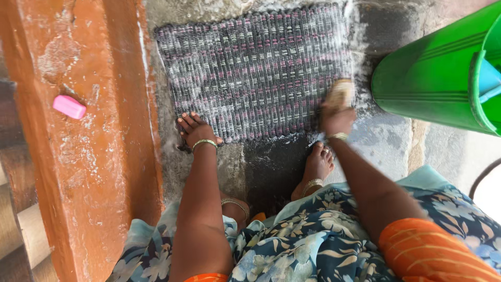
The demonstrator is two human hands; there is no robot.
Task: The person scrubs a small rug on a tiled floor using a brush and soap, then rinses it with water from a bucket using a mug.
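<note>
A woven grey and pink mat (pixel 255 68) lies flat on the wet stone floor (pixel 381 141), streaked with white soap foam. My left hand (pixel 194 130) presses down on the mat's near left corner, fingers curled over its edge. My right hand (pixel 336 117) grips a pale scrubbing brush (pixel 340 93) at the mat's right edge; the brush is blurred. Both wrists wear gold bangles. My bare foot (pixel 318 164) rests on the floor just below the right hand.
A green plastic bucket (pixel 433 73) stands at the upper right, close to the brush. A pink soap bar (pixel 69 106) lies on the orange-red painted ledge (pixel 99 156) at the left. Floral blue cloth covers my knees at the bottom.
</note>
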